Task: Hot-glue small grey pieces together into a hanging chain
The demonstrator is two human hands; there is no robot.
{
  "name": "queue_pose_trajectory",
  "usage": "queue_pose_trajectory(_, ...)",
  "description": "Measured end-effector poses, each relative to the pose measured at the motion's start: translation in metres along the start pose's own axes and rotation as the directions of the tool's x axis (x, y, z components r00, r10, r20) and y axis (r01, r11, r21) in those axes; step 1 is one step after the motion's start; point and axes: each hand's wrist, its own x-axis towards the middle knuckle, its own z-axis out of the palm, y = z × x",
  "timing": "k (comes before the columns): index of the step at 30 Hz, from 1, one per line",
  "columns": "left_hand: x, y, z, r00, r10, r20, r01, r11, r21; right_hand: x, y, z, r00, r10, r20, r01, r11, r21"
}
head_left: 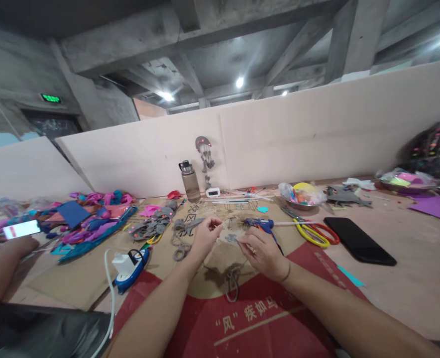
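At centre, over the brown cardboard sheet [205, 283]: both of the person's hands meet above the work.
Left hand [205, 237]: fingers curled and pressed together at the tips; whether they nip anything, I cannot tell.
Right hand [262, 252]: thumb and forefinger pinch a small grey felt scrap [230, 238], held between the 2 hands, just at 9 o'clock of the right hand.
Below the hands, 6 o'clock: a grey looped cord piece [232, 283] lies on the cardboard, by the red printed sheet [250, 323].
At 12 o'clock of the right hand: a blue hot-glue gun [261, 224], nearly touching the knuckles.
At 2 o'clock: yellow-handled scissors [309, 232] overlapping red-handled scissors [326, 232]; past them a flat black phone [359, 240].
At 9 o'clock of the left hand: grey felt cut-outs [180, 238] and a white plug in a blue power strip [128, 266].
At 12 o'clock, far: a clear smoky water bottle [190, 180] by the pale partition wall [317, 134].
Far left, 9 o'clock: another person's hand [16, 246] holding a lit phone [21, 229], beside pink and blue fabric scraps [93, 219].
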Motion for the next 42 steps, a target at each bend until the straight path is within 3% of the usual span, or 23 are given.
queue_pose_trajectory(3, -0.001, 0.003, -0.001, 1.0, -0.005, 0.027, 0.004, 0.999, 0.045, -0.001, -0.001, 0.003, 0.999, 0.027, 0.017, -0.027, 1.0, 0.006)
queue_pose_trajectory(6, -0.002, 0.006, -0.002, 0.999, -0.03, 0.028, 0.029, 0.999, 0.041, 0.004, -0.002, 0.0, 0.975, 0.222, 0.001, -0.222, 0.973, 0.057)
queue_pose_trajectory(9, -0.003, 0.006, -0.005, 0.997, -0.073, -0.015, 0.074, 0.995, 0.073, 0.013, 0.002, -0.009, 0.862, 0.501, -0.08, -0.495, 0.865, 0.083)
queue_pose_trajectory(12, -0.003, 0.005, -0.008, 0.997, -0.068, -0.044, 0.074, 0.988, 0.135, 0.02, 0.011, -0.018, 0.724, 0.665, -0.182, -0.647, 0.747, 0.156)
queue_pose_trajectory(14, -0.003, 0.004, -0.009, 0.998, -0.056, -0.041, 0.062, 0.984, 0.167, 0.021, 0.016, -0.02, 0.673, 0.718, -0.178, -0.687, 0.696, 0.21)
queue_pose_trajectory(16, -0.003, 0.002, -0.009, 0.998, -0.063, -0.029, 0.067, 0.98, 0.186, 0.019, 0.017, -0.016, 0.658, 0.745, -0.111, -0.711, 0.663, 0.235)
queue_pose_trajectory(18, -0.002, -0.001, -0.006, 0.996, -0.085, 0.002, 0.083, 0.977, 0.198, 0.014, 0.015, -0.008, 0.672, 0.74, -0.021, -0.716, 0.656, 0.237)
queue_pose_trajectory(21, 0.001, -0.007, -0.002, 0.996, -0.055, 0.075, 0.036, 0.974, 0.225, 0.007, 0.007, 0.004, 0.737, 0.67, 0.093, -0.671, 0.707, 0.223)
queue_pose_trajectory(25, 0.003, -0.012, 0.0, 0.99, 0.0, 0.138, -0.036, 0.965, 0.261, 0.004, 0.0, 0.008, 0.799, 0.578, 0.165, -0.601, 0.772, 0.205)
queue_pose_trajectory(33, -0.001, -0.004, -0.004, 0.993, -0.053, 0.101, 0.023, 0.96, 0.278, 0.003, 0.003, 0.009, 0.805, 0.564, 0.181, -0.591, 0.786, 0.179)
queue_pose_trajectory(36, -0.003, -0.004, -0.002, 0.98, -0.087, 0.181, 0.035, 0.961, 0.273, 0.004, 0.001, 0.008, 0.813, 0.546, 0.203, -0.579, 0.796, 0.178)
queue_pose_trajectory(42, -0.007, -0.005, 0.001, 0.914, 0.024, 0.405, -0.178, 0.921, 0.347, 0.002, 0.0, 0.007, 0.835, 0.507, 0.215, -0.543, 0.823, 0.167)
